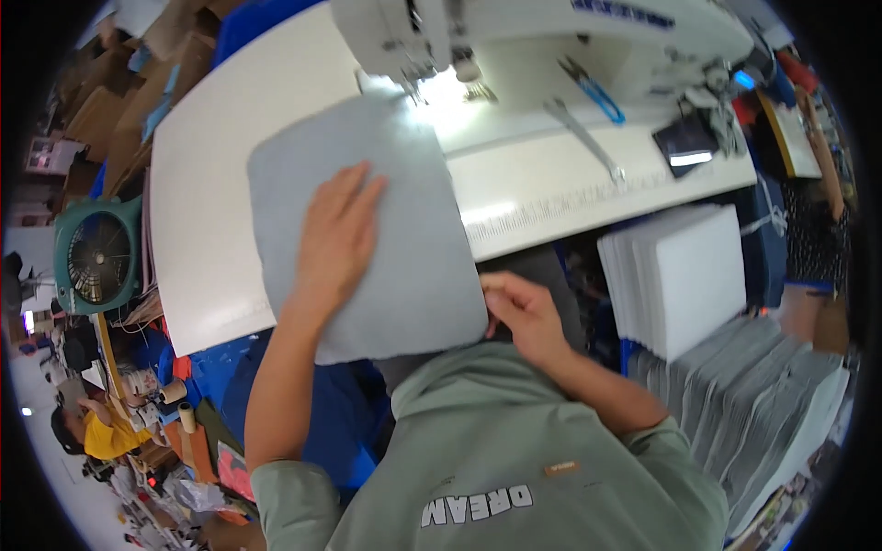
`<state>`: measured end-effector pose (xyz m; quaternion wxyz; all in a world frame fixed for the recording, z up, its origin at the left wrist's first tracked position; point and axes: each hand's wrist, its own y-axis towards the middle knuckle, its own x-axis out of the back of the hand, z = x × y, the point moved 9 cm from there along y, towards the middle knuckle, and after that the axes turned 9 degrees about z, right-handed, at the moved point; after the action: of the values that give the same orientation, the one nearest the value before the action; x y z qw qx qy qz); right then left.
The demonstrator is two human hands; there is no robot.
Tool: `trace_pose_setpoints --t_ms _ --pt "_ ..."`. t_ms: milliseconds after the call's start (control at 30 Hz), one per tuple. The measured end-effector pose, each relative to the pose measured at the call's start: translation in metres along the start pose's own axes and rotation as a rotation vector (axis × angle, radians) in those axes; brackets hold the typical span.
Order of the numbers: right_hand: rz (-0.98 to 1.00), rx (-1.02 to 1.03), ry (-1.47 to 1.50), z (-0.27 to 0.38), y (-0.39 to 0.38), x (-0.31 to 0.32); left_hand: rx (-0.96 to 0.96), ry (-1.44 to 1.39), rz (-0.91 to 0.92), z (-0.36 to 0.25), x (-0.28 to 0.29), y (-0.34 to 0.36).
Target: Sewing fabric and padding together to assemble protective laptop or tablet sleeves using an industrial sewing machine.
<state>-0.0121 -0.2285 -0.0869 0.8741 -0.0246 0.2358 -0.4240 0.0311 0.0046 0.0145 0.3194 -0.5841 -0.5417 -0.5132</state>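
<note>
A grey fabric panel (413, 248) with rounded corners covers part of the white sewing table (207, 230), its near end hanging past the table's front edge. Its far right corner lies by the needle area of a white sewing machine (390, 41), under a bright lamp. My left hand (338, 241) rests flat on the panel's middle, fingers stretched forward. At the near right edge, my right hand (525, 317) pinches the panel between thumb and fingers. Part of those fingers is hidden.
Blue-handled thread snips (595, 94), a metal wrench (588, 144) and a dark flat object (684, 145) lie right of the needle. White padded sheets (698, 275) are stacked above grey sheets (735, 404) at my right. A green fan (96, 253) and a person in yellow (115, 436) are left.
</note>
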Motion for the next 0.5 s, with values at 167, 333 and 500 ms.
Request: trace_pose_setpoints --t_ms 167,333,500 --pt "-0.015 0.041 -0.005 0.013 -0.011 -0.006 0.286 -0.018 -0.069 0.042 0.030 -0.100" --pt "-0.044 0.029 -0.070 0.013 -0.020 -0.006 0.479 0.149 -0.247 0.017 0.048 -0.168" --pt "-0.033 0.004 0.008 0.011 -0.024 -0.009 0.259 -0.908 0.086 -0.097 -0.020 -0.165"
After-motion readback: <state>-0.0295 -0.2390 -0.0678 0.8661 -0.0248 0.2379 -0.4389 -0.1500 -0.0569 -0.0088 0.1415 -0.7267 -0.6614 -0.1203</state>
